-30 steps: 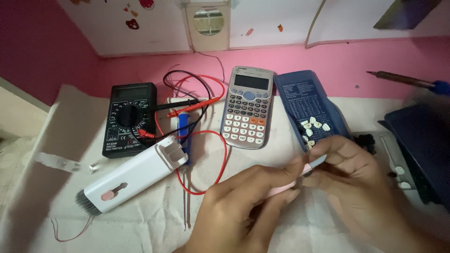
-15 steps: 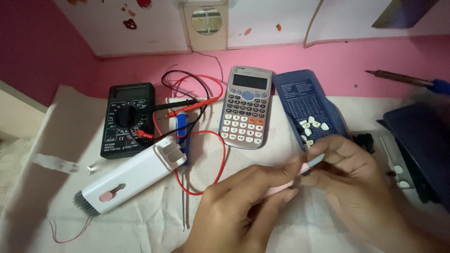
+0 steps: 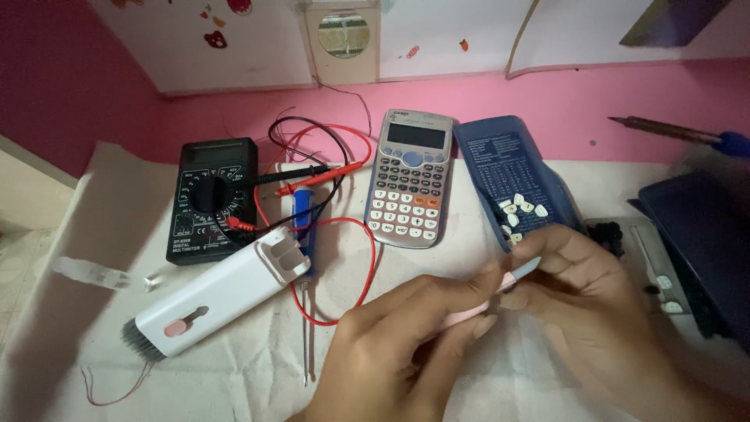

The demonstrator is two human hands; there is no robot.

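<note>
Fingers [image 3: 500, 275] of both hands pinch a slim pink tool [image 3: 500, 293] with pale-blue tip

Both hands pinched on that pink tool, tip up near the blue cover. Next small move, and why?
Probably lower the pale tip toward the small white keys lying in the blue cover. The left hand and right hand both grip the pink tool, and its tip hangs just below those loose pieces, apart from them.
</note>
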